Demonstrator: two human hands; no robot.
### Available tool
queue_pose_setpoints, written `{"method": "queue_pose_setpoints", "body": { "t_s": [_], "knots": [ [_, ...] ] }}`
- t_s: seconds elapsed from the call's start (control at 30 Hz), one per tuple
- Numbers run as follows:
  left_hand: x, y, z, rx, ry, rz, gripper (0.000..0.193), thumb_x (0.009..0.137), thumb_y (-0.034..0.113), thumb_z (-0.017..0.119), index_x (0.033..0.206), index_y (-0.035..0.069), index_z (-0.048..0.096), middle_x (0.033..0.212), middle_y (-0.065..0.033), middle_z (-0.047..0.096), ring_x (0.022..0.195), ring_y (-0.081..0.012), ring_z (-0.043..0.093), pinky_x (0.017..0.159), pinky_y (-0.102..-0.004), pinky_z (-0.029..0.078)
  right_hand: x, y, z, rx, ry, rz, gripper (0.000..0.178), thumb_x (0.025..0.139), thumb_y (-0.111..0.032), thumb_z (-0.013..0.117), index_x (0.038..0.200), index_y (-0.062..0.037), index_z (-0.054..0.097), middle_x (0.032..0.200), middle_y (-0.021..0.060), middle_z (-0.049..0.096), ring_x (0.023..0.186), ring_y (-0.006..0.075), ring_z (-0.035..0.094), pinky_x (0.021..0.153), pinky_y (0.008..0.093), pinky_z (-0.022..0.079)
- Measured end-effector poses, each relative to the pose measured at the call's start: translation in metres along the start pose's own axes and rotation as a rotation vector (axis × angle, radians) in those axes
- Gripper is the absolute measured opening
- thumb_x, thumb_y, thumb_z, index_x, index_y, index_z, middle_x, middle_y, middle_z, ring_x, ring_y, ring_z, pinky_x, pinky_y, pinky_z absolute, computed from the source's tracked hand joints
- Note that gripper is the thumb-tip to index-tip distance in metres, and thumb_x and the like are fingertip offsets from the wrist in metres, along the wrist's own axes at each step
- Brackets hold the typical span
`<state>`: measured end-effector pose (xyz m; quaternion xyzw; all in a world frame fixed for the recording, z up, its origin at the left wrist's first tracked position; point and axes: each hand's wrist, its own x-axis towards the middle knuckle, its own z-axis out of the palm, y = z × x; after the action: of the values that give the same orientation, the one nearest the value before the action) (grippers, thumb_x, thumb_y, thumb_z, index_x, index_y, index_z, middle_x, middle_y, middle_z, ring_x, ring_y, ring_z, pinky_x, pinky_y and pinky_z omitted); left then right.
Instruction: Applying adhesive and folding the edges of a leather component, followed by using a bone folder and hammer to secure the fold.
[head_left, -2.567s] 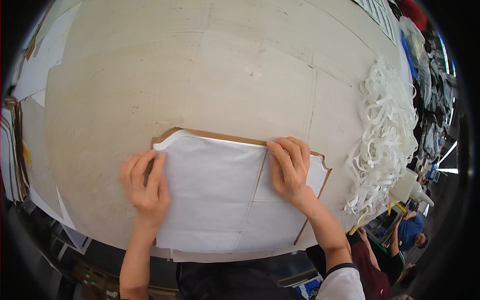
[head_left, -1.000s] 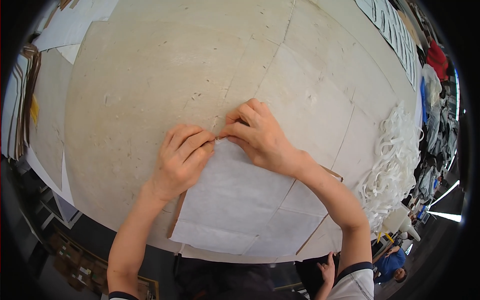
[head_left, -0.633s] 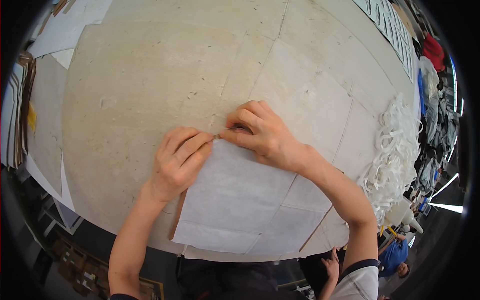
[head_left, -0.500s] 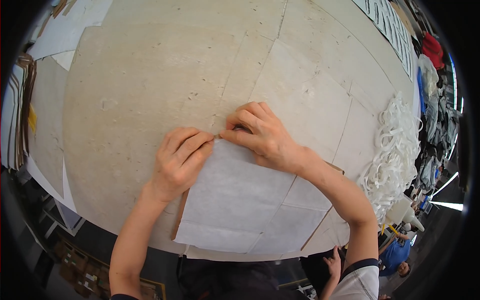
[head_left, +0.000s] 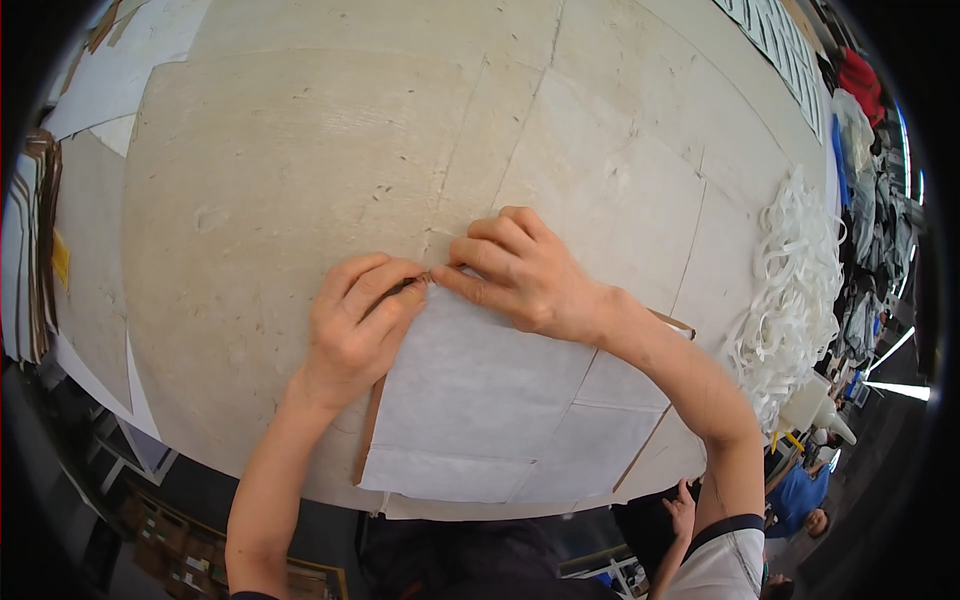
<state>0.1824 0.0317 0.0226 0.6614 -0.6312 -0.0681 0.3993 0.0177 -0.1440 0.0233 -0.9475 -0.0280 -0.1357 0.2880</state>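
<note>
A flat white sheet-like panel with narrow brown edges lies on the table in front of me, its near side at the table's front edge. Two seam-like lines cross its right part. At its far left corner my left hand is closed, thumb and fingers pinching the brown edging. Close beside it, my right hand has thumb and forefinger pinched on the same corner, the other fingers curled. The fingertips partly hide what they grip. My right forearm passes over the panel's right side.
A heap of white looped strips lies on the table at the right. Stacked brown-edged sheets stand at the far left. Another person's hand shows near my right elbow. A person in blue is farther off at the right.
Both hands keep to the panel's corner. My left fingers have shifted slightly, with a dark gap now between thumb and forefinger. The whole view has moved a little.
</note>
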Motion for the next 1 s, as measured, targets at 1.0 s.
{"method": "queue_pose_setpoints", "body": {
  "t_s": [1.0],
  "knots": [
    [-0.008,-0.001,-0.004,0.129,-0.217,0.045,0.04,0.089,-0.001,0.064,0.129,-0.002,0.062,0.124,-0.0184,0.061,0.118,-0.0381,0.055,0.103,-0.0488,0.043,-0.04,-0.147,0.044,0.216,0.957,0.811,0.028,0.085,0.007,0.061,0.111,0.0001,0.07,0.116,0.0151,0.068,0.107,0.0302,0.064,0.093,0.0414,0.049]
  ]
}}
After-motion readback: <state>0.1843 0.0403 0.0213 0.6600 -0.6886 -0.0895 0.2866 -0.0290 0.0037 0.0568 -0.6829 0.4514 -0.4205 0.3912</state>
